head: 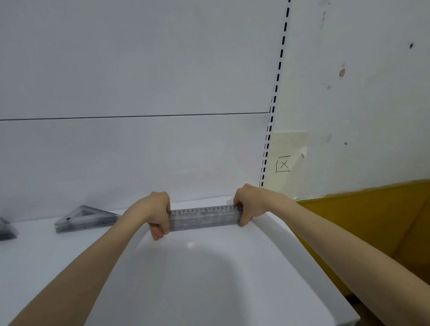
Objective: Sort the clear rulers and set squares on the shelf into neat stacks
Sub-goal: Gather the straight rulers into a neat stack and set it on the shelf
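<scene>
Head view, the only one. Nearest the lens: both bare forearms reach forward over the white shelf [203, 288] toward its back right corner.

Progress, judging by the layout: mostly done.
- Ruler stack [204, 218]: clear rulers bunched into one block, edges roughly flush, scale marks facing up. It sits between the two hands, near the back panel. Can't tell whether it rests on the shelf or is lifted just off it.
- Set square stack [85, 220]: tidy pile to the left, well apart from the rulers.
- Second set square pile [0, 230]: at the far left edge, cropped and blurred; looks stacked.
- No loose rulers or squares visible on the shelf.
- Left to do, as I read it: square up the ruler block and let go.

Fingers:
- Left hand [157, 215]: fingers curled tight together around the left end of the ruler stack, knuckles up.
- Right hand [248, 203]: same on the right end, fingers curled over and gripping; thumb hidden.
- Neither hand touches anything else.
</scene>
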The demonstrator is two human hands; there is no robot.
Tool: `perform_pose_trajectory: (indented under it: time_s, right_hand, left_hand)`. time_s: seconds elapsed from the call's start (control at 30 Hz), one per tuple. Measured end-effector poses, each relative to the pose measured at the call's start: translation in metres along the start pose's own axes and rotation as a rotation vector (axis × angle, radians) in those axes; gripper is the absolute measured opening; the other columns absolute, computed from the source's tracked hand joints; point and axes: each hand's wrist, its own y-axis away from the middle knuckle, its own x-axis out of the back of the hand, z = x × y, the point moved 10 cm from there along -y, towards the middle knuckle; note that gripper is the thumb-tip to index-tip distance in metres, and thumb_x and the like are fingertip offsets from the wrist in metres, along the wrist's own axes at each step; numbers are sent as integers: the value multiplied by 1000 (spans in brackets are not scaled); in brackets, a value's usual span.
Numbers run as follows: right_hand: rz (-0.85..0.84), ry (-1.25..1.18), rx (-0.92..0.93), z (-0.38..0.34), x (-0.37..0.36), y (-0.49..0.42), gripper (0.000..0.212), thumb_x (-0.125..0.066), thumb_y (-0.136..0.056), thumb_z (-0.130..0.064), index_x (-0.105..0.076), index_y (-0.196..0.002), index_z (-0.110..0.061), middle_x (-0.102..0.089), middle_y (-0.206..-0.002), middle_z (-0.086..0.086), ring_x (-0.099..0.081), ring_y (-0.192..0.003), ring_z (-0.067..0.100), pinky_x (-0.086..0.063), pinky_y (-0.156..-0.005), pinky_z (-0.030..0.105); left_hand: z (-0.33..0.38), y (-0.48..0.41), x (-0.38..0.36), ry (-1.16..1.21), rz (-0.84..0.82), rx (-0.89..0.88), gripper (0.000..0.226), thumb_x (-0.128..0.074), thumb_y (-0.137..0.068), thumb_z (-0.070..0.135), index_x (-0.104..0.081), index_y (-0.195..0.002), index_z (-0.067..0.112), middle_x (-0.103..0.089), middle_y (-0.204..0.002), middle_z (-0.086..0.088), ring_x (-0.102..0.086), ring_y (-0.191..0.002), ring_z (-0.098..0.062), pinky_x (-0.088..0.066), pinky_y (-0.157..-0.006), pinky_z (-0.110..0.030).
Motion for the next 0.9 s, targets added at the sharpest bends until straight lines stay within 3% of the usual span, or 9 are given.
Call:
perform_pose_trajectory:
  time_s: [0.07,0.17,0.2,0.33,0.43,0.53,0.77,0.9]
  right_hand:
    - [-9,-31,-3,2,1,2,25,-77,-64,-26,-59,-77,-14,-56,-73,1,-51,-65,18,-40,-53,25]
    - [-5,-83,-15,16,1,13,63,-78,-64,-33,-57,-121,-18,-64,-100,-2,-55,-90,14,-53,-80,33]
    - [13,-106,-26,22,0,17,65,-77,-65,-32,-56,-124,-15,-67,-100,-2,-54,-89,12,-53,-81,32]
    - [168,-309,-85,30,-10,29,34,-73,-67,-16,-67,-99,-6,-70,-79,5,-53,-68,10,-47,-64,24]
    - [266,-368,-120,29,-8,31,41,-74,-70,-14,-67,-109,-6,-66,-82,6,-54,-77,16,-49,-69,24]
    - [302,-375,-149,31,-6,27,44,-75,-69,-11,-66,-111,-2,-64,-83,6,-56,-81,19,-53,-75,29]
    - [333,-407,-194,31,-4,12,35,-76,-63,-12,-70,-93,4,-72,-84,15,-59,-72,23,-55,-67,35]
    - [317,-417,-206,32,-5,-5,36,-73,-58,-15,-69,-88,5,-71,-81,17,-51,-63,19,-46,-55,30]
  left_hand:
    - [-3,3,1,22,15,6,44,-73,-71,-3,-55,-110,-3,-68,-56,-9,-67,-47,-17,-58,-64,-23]
    - [-13,10,6,97,95,14,55,-75,-68,-1,-49,-116,6,-69,-63,-7,-66,-48,-15,-55,-57,-19]
    - [-18,13,6,113,131,16,57,-76,-67,0,-49,-117,6,-69,-64,-7,-66,-49,-15,-54,-58,-19]
    - [-30,21,9,102,321,20,53,-79,-63,5,-59,-112,5,-66,-75,-8,-64,-56,-19,-52,-59,-24]
    - [-32,20,12,101,414,19,45,-79,-62,7,-66,-105,3,-65,-93,-11,-67,-75,-23,-55,-66,-29]
    - [-34,15,12,99,450,8,39,-79,-63,8,-68,-100,2,-67,-94,-12,-65,-83,-24,-56,-72,-33]
    - [-40,2,17,60,469,26,19,-76,-66,6,-65,-82,5,-69,-91,-17,-66,-83,-29,-52,-66,-29]
    - [-42,-6,24,34,483,29,16,-74,-65,4,-63,-76,5,-64,-79,-14,-59,-72,-28,-45,-59,-27]
